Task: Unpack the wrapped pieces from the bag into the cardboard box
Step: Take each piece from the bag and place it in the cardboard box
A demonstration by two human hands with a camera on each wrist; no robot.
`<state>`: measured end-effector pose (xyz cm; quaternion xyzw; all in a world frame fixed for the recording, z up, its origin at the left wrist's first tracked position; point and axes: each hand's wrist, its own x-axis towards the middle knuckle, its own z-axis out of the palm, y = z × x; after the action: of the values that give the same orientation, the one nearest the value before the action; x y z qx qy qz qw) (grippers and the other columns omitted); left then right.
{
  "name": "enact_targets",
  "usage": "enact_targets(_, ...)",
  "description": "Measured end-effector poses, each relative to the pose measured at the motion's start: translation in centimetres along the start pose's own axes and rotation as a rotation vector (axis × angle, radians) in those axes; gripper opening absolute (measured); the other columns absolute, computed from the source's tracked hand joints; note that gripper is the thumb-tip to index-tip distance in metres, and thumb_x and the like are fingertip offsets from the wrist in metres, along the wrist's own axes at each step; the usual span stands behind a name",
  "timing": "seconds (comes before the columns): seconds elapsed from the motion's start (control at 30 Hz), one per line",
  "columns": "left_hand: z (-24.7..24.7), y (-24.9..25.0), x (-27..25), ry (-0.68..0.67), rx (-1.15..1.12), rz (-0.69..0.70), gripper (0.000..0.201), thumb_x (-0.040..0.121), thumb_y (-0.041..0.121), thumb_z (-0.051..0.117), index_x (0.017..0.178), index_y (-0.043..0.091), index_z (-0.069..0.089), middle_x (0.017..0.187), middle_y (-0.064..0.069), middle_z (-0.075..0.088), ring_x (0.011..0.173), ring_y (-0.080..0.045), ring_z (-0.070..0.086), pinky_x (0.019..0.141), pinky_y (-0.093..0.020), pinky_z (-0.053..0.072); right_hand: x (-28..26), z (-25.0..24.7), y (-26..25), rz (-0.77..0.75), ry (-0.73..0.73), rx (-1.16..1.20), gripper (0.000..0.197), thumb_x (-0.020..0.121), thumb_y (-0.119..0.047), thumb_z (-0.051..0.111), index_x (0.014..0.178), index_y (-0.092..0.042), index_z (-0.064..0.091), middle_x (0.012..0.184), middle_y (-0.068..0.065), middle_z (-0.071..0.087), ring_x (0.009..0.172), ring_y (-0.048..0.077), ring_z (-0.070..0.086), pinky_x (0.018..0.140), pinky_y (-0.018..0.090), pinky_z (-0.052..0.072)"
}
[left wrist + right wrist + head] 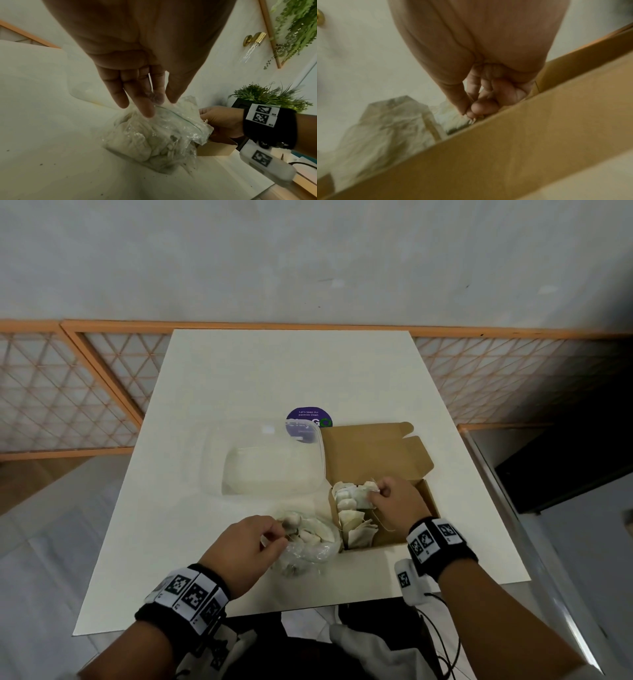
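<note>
An open cardboard box (370,453) stands right of centre on the white table, with several white wrapped pieces (352,522) piled along its left side. My right hand (376,491) is inside the box and pinches one wrapped piece (359,496) between thumb and fingers; in the right wrist view the fingertips (467,112) meet just behind the box wall (505,148). Left of the box lies a clear plastic bag (308,553) with more pieces inside. My left hand (274,537) pinches the bag's (150,139) upper edge between thumb and fingers (145,108).
A clear plastic container (267,463) sits behind the bag, partly over a round purple sticker (308,421). The table (239,371) ends close to my body. An orange lattice rail (102,392) runs behind it. A potted plant (267,94) stands off to the right.
</note>
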<state>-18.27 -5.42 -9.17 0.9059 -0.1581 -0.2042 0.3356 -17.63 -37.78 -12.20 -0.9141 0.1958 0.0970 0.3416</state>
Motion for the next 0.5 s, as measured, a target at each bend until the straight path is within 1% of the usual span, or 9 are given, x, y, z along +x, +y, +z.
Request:
enact_targets(0.07,0.0,-0.1,0.0,-0.002,-0.006,-0.001,0.007,0.096,0.038,0.066,0.093,0.032,0.07,0.094,0.019,0.069,0.078,-0.001,0.064,0.075,-0.02,0.052,-0.3,0.2,-0.2,0.035,0.037,0.024,0.009,0.096,-0.026,0.065,0.1,-0.02,0.06,0.082,-0.003,0.065,0.076,0.012,0.061,0.061,0.021,0.04)
enact_targets(0.17,0.1,-0.2,0.0,-0.009,-0.031,-0.002,0.007,0.095,0.038,0.067,0.092,0.032,0.07,0.093,0.018,0.07,0.077,-0.003,0.065,0.074,-0.02,0.052,-0.8,0.1,-0.1,0.091,0.095,0.107,0.023,0.094,-0.025,0.068,0.111,-0.018,0.053,0.091,-0.002,0.067,0.08,0.009,0.063,0.063,0.019,0.043)
enact_targets(0.23,0.0,-0.3,0.0,-0.009,-0.047,-0.009,0.006,0.095,0.037,0.068,0.092,0.033,0.07,0.092,0.018,0.071,0.076,-0.003,0.065,0.075,-0.02,0.053,-1.2,0.0,-0.1,0.102,0.117,0.134,0.029,0.093,-0.026,0.071,0.113,-0.018,0.052,0.096,-0.002,0.068,0.083,0.009,0.064,0.066,0.021,0.045)
enact_targets(0.3,-0.1,-0.3,0.0,-0.006,-0.061,-0.012,0.005,0.095,0.036,0.069,0.091,0.033,0.07,0.091,0.018,0.071,0.075,-0.001,0.065,0.074,-0.02,0.052,-1.6,0.1,0.1,0.11,0.118,0.141,0.03,0.092,-0.028,0.073,0.114,-0.018,0.054,0.1,-0.005,0.067,0.089,0.012,0.064,0.075,0.026,0.048)
enact_targets(0.33,-0.1,-0.3,-0.1,-0.003,-0.065,-0.014,0.005,0.094,0.036,0.07,0.09,0.033,0.07,0.091,0.017,0.071,0.075,-0.001,0.065,0.074,-0.019,0.052,-1.6,0.2,0.2,0.109,0.11,0.134,0.03,0.091,-0.029,0.074,0.113,-0.018,0.056,0.1,-0.006,0.067,0.092,0.013,0.064,0.08,0.027,0.048)
enact_targets(0.37,-0.1,-0.2,-0.1,-0.001,-0.069,-0.018,0.005,0.094,0.035,0.07,0.09,0.032,0.07,0.091,0.017,0.072,0.075,-0.001,0.065,0.073,-0.018,0.051,-1.6,0.4,0.3,0.104,0.093,0.108,0.028,0.091,-0.032,0.075,0.109,-0.018,0.059,0.098,-0.008,0.068,0.092,0.013,0.065,0.081,0.028,0.049)
enact_targets(0.43,0.0,-0.1,-0.2,-0.004,-0.075,-0.029,0.006,0.094,0.035,0.07,0.09,0.032,0.07,0.091,0.017,0.072,0.074,-0.002,0.065,0.072,-0.015,0.05,-1.3,0.7,0.3,0.088,0.045,0.019,0.028,0.088,-0.041,0.076,0.094,-0.015,0.066,0.086,-0.006,0.072,0.083,0.015,0.067,0.074,0.033,0.054)
enact_targets(0.47,0.0,-0.1,-0.2,-0.005,-0.076,-0.032,0.006,0.094,0.036,0.07,0.09,0.032,0.07,0.091,0.017,0.072,0.074,-0.002,0.065,0.072,-0.015,0.05,-1.1,0.9,0.3,0.08,0.025,-0.019,0.031,0.087,-0.045,0.076,0.087,-0.014,0.069,0.079,-0.002,0.072,0.077,0.017,0.067,0.068,0.033,0.053)
enact_targets(0.5,-0.1,-0.1,-0.2,-0.007,-0.078,-0.034,0.006,0.094,0.036,0.07,0.09,0.032,0.07,0.091,0.017,0.072,0.073,-0.001,0.064,0.071,-0.015,0.05,-0.9,1.1,0.3,0.078,0.014,-0.039,0.033,0.087,-0.046,0.074,0.082,-0.014,0.069,0.075,0.0,0.071,0.071,0.018,0.065,0.061,0.032,0.049)
